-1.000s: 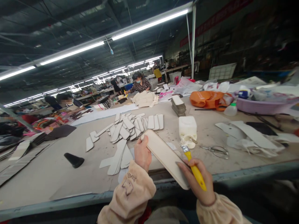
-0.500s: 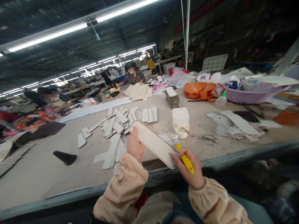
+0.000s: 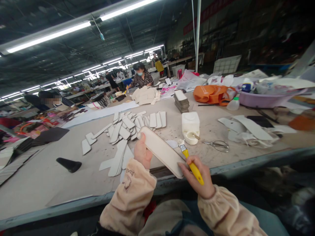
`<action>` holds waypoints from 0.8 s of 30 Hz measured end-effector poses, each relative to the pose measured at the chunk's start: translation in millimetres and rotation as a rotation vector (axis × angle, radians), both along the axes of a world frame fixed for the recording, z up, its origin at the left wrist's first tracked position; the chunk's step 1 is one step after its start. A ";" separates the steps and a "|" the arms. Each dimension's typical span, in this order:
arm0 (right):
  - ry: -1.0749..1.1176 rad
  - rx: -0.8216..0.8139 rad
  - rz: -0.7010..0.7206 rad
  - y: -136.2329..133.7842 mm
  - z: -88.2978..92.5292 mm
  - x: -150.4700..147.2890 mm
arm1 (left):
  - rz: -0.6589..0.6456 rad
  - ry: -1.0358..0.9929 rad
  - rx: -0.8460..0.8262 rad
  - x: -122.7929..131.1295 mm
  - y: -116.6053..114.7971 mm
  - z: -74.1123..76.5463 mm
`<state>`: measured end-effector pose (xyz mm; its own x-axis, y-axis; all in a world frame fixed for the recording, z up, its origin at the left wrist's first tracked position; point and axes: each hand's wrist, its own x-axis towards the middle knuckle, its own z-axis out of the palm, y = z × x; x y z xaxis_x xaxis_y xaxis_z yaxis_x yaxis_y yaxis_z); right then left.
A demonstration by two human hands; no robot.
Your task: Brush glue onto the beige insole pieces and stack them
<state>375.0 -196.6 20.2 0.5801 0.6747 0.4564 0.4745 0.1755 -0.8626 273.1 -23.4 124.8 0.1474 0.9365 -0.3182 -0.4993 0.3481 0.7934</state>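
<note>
A long cream panel with rounded corners is tilted between my hands above the table's near edge. My left hand grips its upper left end, thumb on the face. My right hand holds a yellow-handled brush, bristles up and coated white, while its thumb presses the panel's lower right end. Just beyond the brush stands a white plastic container with a cut opening. A pair of scissors lies to its right. Loose white pieces are heaped beyond my left hand.
A black cone-shaped object lies on the table at left. Farther back are a stack of panels, an orange bag and a lilac basin. White scraps lie at right. A co-worker sits across the table.
The brush and my right hand have shifted very slightly left. My left hand keeps the panel in nearly the same place.
</note>
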 end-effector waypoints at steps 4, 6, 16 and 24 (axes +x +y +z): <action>0.000 -0.013 0.023 -0.3 0.3 0.1 | -0.004 0.008 -0.002 -1.4 1.1 -0.4; 0.002 -0.004 0.018 0.1 0.9 1.5 | -0.025 0.008 -0.001 -2.1 1.7 0.7; -0.005 -0.010 0.082 0.3 2.0 5.0 | -0.083 0.014 0.011 0.0 1.3 4.5; 0.032 -0.034 0.131 -0.8 5.0 3.9 | -0.107 0.030 0.017 1.2 1.8 4.0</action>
<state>378.8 -197.4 25.2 0.4998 0.7605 0.4145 0.4219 0.2043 -0.8833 274.4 -21.6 128.7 0.2373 0.9214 -0.3077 -0.4365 0.3841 0.8136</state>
